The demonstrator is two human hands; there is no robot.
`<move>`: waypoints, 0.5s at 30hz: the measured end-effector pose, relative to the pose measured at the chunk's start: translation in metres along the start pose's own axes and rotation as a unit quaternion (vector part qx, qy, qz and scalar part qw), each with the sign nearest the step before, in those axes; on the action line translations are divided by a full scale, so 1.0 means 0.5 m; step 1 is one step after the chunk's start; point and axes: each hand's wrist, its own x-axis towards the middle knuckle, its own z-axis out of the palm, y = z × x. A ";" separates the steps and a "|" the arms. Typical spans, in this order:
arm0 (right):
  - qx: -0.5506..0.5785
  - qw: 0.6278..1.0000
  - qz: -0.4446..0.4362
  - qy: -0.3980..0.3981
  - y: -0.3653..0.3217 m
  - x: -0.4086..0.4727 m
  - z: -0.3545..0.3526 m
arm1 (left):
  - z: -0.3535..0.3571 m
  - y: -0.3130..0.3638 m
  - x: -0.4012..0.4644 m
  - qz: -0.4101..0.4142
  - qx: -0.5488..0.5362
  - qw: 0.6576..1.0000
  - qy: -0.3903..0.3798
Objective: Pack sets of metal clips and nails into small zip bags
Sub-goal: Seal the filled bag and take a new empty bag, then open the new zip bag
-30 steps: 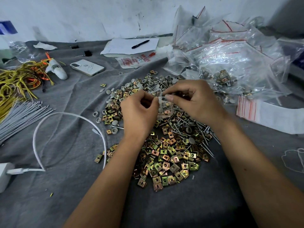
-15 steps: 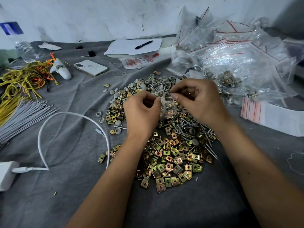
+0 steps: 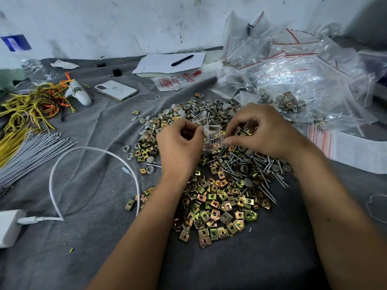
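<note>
Both hands meet above the heap of hardware on the grey cloth-covered tabletop (image 3: 88, 237): the left hand (image 3: 180, 146) has its fingers curled in, pinching the left edge of a small clear zip bag (image 3: 211, 137), and the right hand (image 3: 263, 132) pinches the bag's right side between thumb and curled fingers. The bag hangs between them, with a few nails visible through the plastic. Directly beneath lies the pile of gold-coloured square metal clips (image 3: 217, 208), with a spread of silver nails (image 3: 247, 166) to its right and grey round caps (image 3: 188, 109) on the far side. To the right rear sits a mound of clear zip bags with red seal lines (image 3: 293, 65), some already holding hardware, and a flat stack of empty bags (image 3: 343, 149) lies near the right wrist. Farther back a black pen (image 3: 182, 60) rests on white paper (image 3: 167, 63), next to a plastic packet printed in red characters (image 3: 176, 80) too small to read. A white phone (image 3: 116, 90) lies face down; its back shows no legible marking. At left are yellow and orange wires (image 3: 31, 103), a bundle of grey cable ties (image 3: 31, 151), a white charging cable (image 3: 88, 151) and its adapter (image 3: 9, 227).
</note>
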 end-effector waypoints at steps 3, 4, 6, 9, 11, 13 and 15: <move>-0.003 0.990 0.061 -0.129 0.012 -0.011 -0.039 | 0.001 -0.001 0.000 -0.001 -0.003 1.000 -0.004; -0.005 0.982 0.074 -0.171 0.016 -0.015 -0.049 | 0.001 -0.002 0.000 -0.003 -0.007 1.000 -0.005; -0.021 0.966 0.096 -0.239 0.022 -0.021 -0.062 | 0.001 -0.003 0.001 -0.007 -0.016 1.000 -0.006; -0.042 0.955 0.108 -0.275 0.020 -0.022 -0.060 | 0.001 -0.003 0.002 -0.010 -0.018 1.000 -0.009; -0.044 0.954 0.106 -0.277 0.017 -0.020 -0.052 | 0.001 -0.002 0.002 -0.006 -0.014 1.000 -0.009; -0.046 0.954 0.111 -0.274 0.016 -0.019 -0.046 | 0.002 -0.002 0.001 -0.004 -0.013 1.000 -0.009; -0.041 0.958 0.111 -0.263 0.016 -0.018 -0.038 | 0.003 -0.002 0.000 -0.004 -0.011 1.000 -0.010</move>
